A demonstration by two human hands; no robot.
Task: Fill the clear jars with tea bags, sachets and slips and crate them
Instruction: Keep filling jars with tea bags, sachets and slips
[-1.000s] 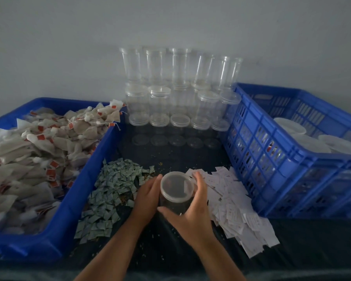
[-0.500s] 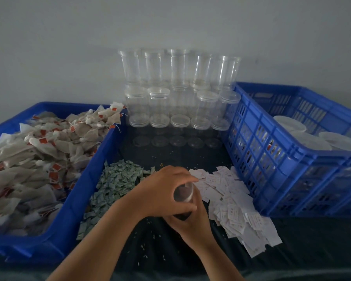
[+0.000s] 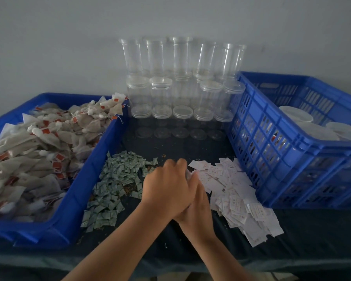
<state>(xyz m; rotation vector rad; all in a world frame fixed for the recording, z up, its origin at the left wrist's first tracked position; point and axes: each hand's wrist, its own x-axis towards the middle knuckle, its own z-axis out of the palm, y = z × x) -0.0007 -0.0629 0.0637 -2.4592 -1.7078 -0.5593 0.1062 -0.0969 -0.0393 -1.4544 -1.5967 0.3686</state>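
My left hand (image 3: pixel 167 187) covers the top of a clear jar (image 3: pixel 189 175) standing on the dark table, its fingers curled over the lid. My right hand (image 3: pixel 197 205) wraps the jar's body from below and behind; only a sliver of the jar shows between the hands. A heap of green sachets (image 3: pixel 114 183) lies to the left of the hands. White paper slips (image 3: pixel 235 193) are spread to the right. Tea bags with red tags (image 3: pixel 39 147) fill the blue bin (image 3: pixel 77 199) on the left.
Stacked empty clear jars with lids (image 3: pixel 180 86) stand against the wall at the back. A blue slatted crate (image 3: pixel 292 151) on the right holds white-lidded jars (image 3: pixel 298 116). Bare dark tabletop (image 3: pixel 292 250) runs along the front.
My left hand moved from beside the jar onto its lid and now hides it. My right hand stayed wrapped round the jar's body.
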